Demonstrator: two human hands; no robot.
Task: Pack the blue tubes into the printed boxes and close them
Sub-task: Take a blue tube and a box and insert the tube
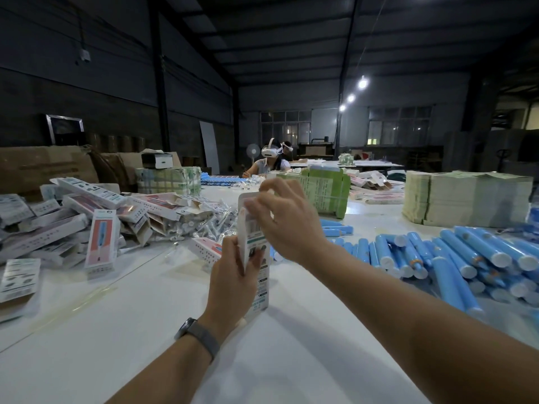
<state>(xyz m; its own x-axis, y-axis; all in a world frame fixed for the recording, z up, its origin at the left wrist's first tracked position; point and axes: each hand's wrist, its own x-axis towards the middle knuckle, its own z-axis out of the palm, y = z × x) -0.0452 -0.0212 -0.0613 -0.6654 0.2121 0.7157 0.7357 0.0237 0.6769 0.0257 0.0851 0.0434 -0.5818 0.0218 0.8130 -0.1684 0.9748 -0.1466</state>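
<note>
Upright at centre, just above the white table point(151, 330): a printed box point(253, 252), gripped round its lower half by the left hand point(233, 272), fingers curled about its narrow sides. At the box's top end, the right hand point(287, 220), fingertips pinching the upper flap; whether that flap is tucked in, impossible to tell. Grey watch band point(201, 335) on the left wrist. To the right, near, a heap of blue tubes point(455, 260) with white caps, lying on the table. To the left, a jumbled pile of packed boxes point(87, 217). Farther right, a tall stack of flat cartons point(466, 199); behind the hands, a green bundle point(326, 191). Far back, a seated person wearing a white headset point(269, 151)
</note>
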